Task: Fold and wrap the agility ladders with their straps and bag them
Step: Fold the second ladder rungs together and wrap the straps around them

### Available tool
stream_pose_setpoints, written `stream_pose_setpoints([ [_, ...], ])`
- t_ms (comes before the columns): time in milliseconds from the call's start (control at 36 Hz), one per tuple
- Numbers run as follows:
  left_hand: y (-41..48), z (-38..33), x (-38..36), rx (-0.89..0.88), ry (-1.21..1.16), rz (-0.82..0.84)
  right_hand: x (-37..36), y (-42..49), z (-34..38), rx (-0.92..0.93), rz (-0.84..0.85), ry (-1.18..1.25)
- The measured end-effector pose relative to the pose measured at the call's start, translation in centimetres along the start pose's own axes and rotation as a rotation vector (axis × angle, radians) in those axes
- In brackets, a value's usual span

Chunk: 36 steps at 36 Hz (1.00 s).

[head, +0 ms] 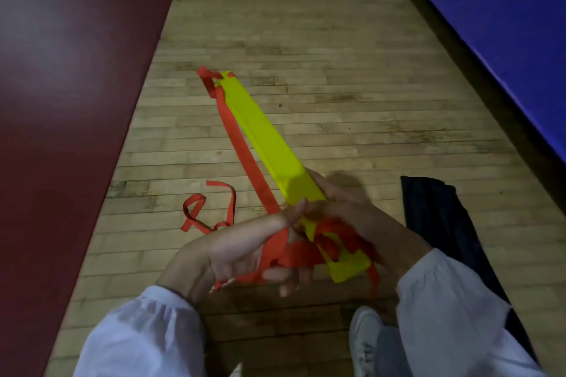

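The left hand (239,249) pinched the red strap (245,153) and the right hand (349,208) gripped the near end of the folded yellow ladder (266,138), which slanted over the wood floor (337,40); wrapping seemed underway, next calling for taut turns, with the dark bag (441,223) lying just beside.

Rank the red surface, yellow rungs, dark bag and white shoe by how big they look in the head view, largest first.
Largest: red surface, by far.
Next: yellow rungs and dark bag, similar in area and both partly hidden, so left unranked.
Smallest: white shoe.
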<state>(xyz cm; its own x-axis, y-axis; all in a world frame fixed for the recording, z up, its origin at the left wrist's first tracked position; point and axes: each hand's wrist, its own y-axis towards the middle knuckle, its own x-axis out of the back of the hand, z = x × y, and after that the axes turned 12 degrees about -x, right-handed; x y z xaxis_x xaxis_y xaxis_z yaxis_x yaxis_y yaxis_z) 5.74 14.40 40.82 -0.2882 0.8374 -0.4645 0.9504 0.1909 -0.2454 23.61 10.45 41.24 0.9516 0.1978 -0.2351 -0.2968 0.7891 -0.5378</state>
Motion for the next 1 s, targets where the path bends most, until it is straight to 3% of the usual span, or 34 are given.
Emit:
stream_pose_setpoints([
  [194, 0.2, -0.4, -0.4, 0.096, 0.094, -0.248, -0.2, 0.6, 0.0, 0.090, -0.104, -0.165],
  [333, 0.0, -1.1, -1.1, 0.016, 0.241, -0.345, -1.0, 1.0, -0.6, 0.133, -0.166, -0.103],
  [556, 0.3, -1.5, -1.5, -0.055, 0.436, -0.310, -2.0, 2.6, -1.2, 0.145, -0.253, -0.074],
  [694, 1.2, -1.2, -1.9, -0.089, 0.510, -0.360, -1.6, 3.3, -1.8, -0.005, -0.293, 0.056],
  [778, 0.8, -1.3, -2.3, 0.021, 0.540, -0.320, -1.2, 3.8, -2.1, -0.037, -0.322, -0.016],
  [917, -0.7, -2.0, -2.0, 0.081, 0.426, -0.229, -0.8, 3.5, -1.8, 0.078, -0.290, -0.112],
  [1000, -1.1, -1.7, -1.3, 0.094, 0.296, -0.319, -1.3, 3.5, -1.7, 0.146, -0.335, -0.190],
])
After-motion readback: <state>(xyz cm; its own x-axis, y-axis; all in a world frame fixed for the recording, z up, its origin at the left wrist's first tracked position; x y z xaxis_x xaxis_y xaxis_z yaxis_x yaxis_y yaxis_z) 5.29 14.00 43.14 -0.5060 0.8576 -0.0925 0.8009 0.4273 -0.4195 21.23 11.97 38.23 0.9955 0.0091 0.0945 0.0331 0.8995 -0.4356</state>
